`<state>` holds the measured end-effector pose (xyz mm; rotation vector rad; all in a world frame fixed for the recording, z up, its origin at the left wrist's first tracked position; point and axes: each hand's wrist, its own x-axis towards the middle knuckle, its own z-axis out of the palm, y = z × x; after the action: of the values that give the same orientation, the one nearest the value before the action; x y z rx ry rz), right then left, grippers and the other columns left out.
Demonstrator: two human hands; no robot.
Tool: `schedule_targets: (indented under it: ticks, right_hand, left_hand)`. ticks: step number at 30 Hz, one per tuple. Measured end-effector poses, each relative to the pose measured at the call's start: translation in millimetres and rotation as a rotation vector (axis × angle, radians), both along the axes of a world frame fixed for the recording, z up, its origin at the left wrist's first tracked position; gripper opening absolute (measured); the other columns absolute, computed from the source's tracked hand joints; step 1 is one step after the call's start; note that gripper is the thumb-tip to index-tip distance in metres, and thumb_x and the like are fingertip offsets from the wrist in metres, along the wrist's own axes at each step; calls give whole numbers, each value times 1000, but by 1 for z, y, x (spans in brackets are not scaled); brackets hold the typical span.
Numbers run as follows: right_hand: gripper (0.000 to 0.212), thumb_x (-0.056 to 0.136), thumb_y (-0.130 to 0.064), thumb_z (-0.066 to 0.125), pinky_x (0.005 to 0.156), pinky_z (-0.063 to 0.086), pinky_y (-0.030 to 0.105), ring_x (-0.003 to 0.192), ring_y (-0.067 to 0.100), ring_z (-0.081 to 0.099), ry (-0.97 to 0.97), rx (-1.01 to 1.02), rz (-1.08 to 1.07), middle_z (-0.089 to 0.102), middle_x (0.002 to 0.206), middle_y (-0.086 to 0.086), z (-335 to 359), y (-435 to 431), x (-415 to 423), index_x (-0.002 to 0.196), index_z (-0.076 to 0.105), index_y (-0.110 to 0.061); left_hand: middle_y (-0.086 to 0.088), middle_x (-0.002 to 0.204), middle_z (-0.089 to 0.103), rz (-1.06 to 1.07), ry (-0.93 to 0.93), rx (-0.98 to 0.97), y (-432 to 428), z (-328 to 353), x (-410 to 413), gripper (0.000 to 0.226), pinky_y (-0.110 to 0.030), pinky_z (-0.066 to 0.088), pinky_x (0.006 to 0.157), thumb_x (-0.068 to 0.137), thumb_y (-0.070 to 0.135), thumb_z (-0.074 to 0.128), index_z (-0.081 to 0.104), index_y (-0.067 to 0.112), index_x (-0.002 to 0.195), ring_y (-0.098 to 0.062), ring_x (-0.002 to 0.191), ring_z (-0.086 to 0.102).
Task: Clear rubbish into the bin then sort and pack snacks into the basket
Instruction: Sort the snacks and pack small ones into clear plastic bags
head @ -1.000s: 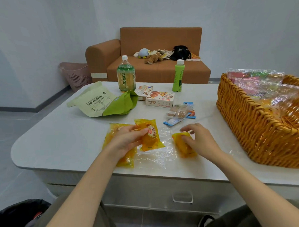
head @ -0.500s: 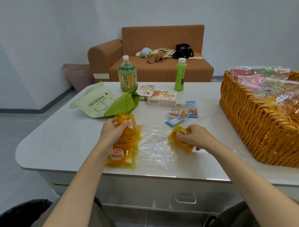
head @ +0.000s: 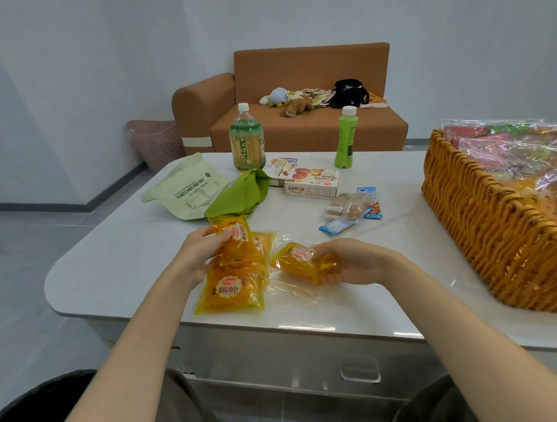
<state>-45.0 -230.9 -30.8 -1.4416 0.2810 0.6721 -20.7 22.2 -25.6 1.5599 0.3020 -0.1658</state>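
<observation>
Fingers (head: 213,236) of my left hand (head: 202,255) are closed round the upper bread packet (head: 237,241), thumb on its face. They hold it tipped up over the flat bread packet (head: 231,291), which lies on the table (head: 113,266) on the side of my wrist away from the basket (head: 482,227). I judge I am gathering like with like, so the lot can go across in one trip. Another yellow edge shows behind the upper packet, on its basket side, too hidden to say more. My right hand (head: 346,262), the one nearer the basket, has its fingers (head: 323,250) wrapped round the third bread packet (head: 305,264), turned label-up and brought toward the other two. It is over a crumpled clear wrapper (head: 293,293), and I cannot tell whether it touches the film. That wrapper looks like rubbish to me, meant for the black bin (head: 33,409), which sits on the floor far from the basket, by my left knee. The basket is well apart from both hands and already has clear snack bags (head: 507,156) in it, so it is half packed. Between it and my hands, further back, lie the small wrapped snacks (head: 350,207) and the biscuit box (head: 312,183). Further from the basket again are the green bag (head: 206,191) and the large tea bottle (head: 247,142), none of them sorted yet.
</observation>
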Motion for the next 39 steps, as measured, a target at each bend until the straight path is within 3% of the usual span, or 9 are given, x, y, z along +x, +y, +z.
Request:
schedule_targets:
  ticks: [5, 10, 17, 21, 27, 30, 32, 35, 39]
  right_hand:
    - [22, 93, -1, 43, 80, 55, 31, 100, 24, 59, -1, 211, -172, 55, 121, 15, -4, 0, 8, 104, 60, -9]
    - [21, 94, 6, 49, 63, 60, 32, 93, 25, 59, -52, 263, -425, 55, 108, 15, -13, 3, 12, 111, 57, -2]
    - [36, 97, 4, 41, 95, 52, 36, 118, 27, 60, -64, 208, 52, 63, 127, 16, -13, -1, 9, 128, 56, -7]
    - [48, 93, 13, 41, 87, 57, 33, 112, 23, 61, -132, 107, 51, 61, 127, 8, -11, -6, 11, 122, 61, -20]
    - [70, 82, 22, 34, 82, 53, 19, 111, 18, 56, -618, -458, -105, 62, 119, -2, -23, 6, 20, 100, 73, -33]
    - [46, 87, 8, 56, 85, 57, 39, 97, 24, 66, -570, -399, -176, 65, 115, 7, -26, 11, 22, 109, 69, -30]
    - [41, 84, 1, 68, 74, 60, 35, 80, 21, 68, -469, -301, -115, 67, 101, 9, -25, 15, 21, 120, 60, -18]
    - [26, 83, -4, 72, 51, 52, 19, 63, 14, 67, -425, -329, -57, 69, 91, 13, -22, 17, 21, 107, 64, -2]
    - [21, 85, -19, 71, 65, 51, 22, 70, 14, 70, -361, -348, 84, 71, 96, 16, -17, 10, 23, 99, 70, -3]
  left_hand:
    - [-8, 113, 64, -10, -11, 35, -1, -1, 2, 40, -27, 42, 77, 92, 20, 63, 53, 12, 130, -15, 90, 59]
    - [-9, 120, 64, -26, -1, 47, 2, -2, 5, 44, -28, 43, 79, 91, 23, 65, 51, 15, 132, -19, 101, 58]
    - [-6, 114, 64, -11, 5, 45, -1, -1, 5, 43, -25, 42, 70, 90, 21, 66, 52, 16, 131, -15, 96, 57]
    - [-7, 116, 65, -17, 16, 55, 0, -1, 6, 44, -28, 42, 79, 90, 22, 66, 51, 16, 131, -16, 96, 59]
    - [-1, 96, 65, -42, 37, 31, -1, 1, 3, 37, -23, 42, 64, 91, 21, 65, 55, 16, 126, -9, 81, 59]
    - [0, 97, 65, -55, 47, 17, -2, 0, 2, 36, -24, 42, 65, 91, 22, 65, 56, 16, 126, -9, 83, 58]
    - [0, 99, 64, -55, 51, 11, -2, 1, 1, 36, -24, 41, 66, 91, 22, 65, 57, 16, 126, -8, 83, 58]
    - [0, 100, 64, -49, 51, 10, -2, 0, 2, 36, -25, 41, 71, 91, 23, 65, 58, 17, 125, -8, 83, 57]
    - [-2, 108, 64, -54, 50, 22, -1, -1, 4, 38, -31, 40, 85, 90, 25, 65, 57, 17, 127, -11, 90, 57]
